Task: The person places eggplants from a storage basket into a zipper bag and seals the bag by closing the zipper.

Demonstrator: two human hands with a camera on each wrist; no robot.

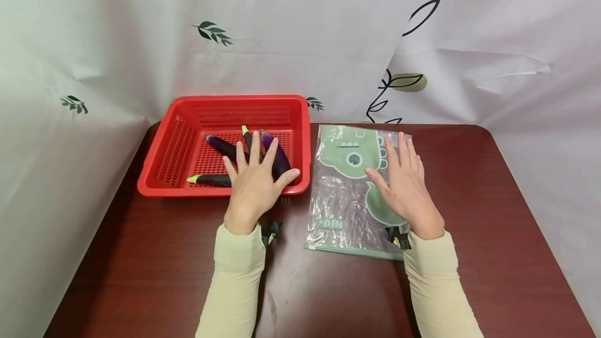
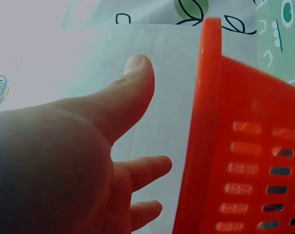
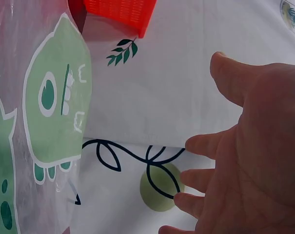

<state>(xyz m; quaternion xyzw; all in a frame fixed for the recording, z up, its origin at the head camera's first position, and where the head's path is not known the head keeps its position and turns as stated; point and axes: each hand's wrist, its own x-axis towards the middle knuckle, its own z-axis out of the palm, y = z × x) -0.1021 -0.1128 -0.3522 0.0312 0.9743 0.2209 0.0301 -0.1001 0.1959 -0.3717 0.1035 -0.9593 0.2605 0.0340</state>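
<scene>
My left hand (image 1: 253,188) hovers with spread fingers over the front edge of a red plastic basket (image 1: 161,163), holding nothing. Inside the basket lie several dark eggplants (image 1: 280,158), partly hidden behind my fingers. Two of the dark, slender things have bright yellow-green tips; one of them (image 1: 212,180) lies along the front wall. My right hand (image 1: 409,191), fingers extended and nothing gripped, is above a clear zip bag (image 1: 335,192) with a green cartoon dinosaur print. The bag lies flat to the right of the basket. In the right wrist view its print (image 3: 54,102) shows beside my right hand.
Both things rest on a dark reddish-brown table (image 1: 155,260) with rounded back corners. White cloth (image 1: 291,40) with leaf drawings hangs behind the table and along both sides. The basket's raised walls stand between its contents and the bag.
</scene>
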